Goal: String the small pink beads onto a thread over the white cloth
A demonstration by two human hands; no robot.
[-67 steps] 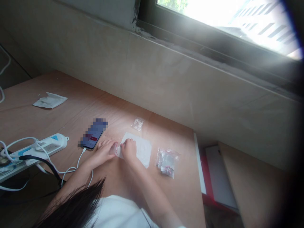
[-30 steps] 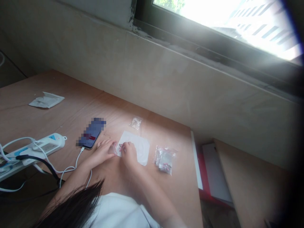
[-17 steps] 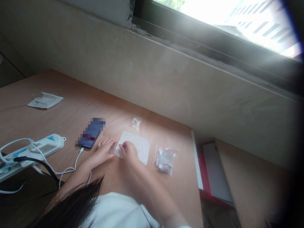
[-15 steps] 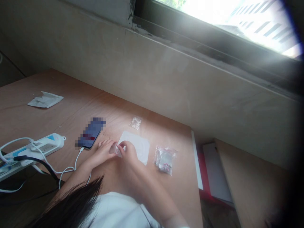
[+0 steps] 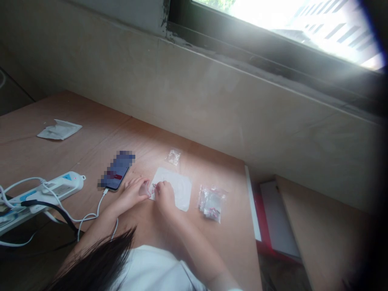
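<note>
Clear plastic bag [image 5: 145,189], apparently unfinished, is pinched by the left hand [image 5: 133,192]; the right hand [image 5: 165,196] pinches small bits [image 5: 154,186] over the white sheet [image 5: 182,188]; filled bags [image 5: 211,207] lie beside it.

We are seeing a dull beige wall [image 5: 197,97] rising behind a wooden bench [image 5: 91,133]. Above, toward the right, a dark-framed window [image 5: 279,20] is letting in glaring daylight, and greenery [image 5: 220,5] is showing in its corner. Shade is lying along the bench's far edge, and beyond its right end we are noticing a second wooden surface [image 5: 321,226].
</note>
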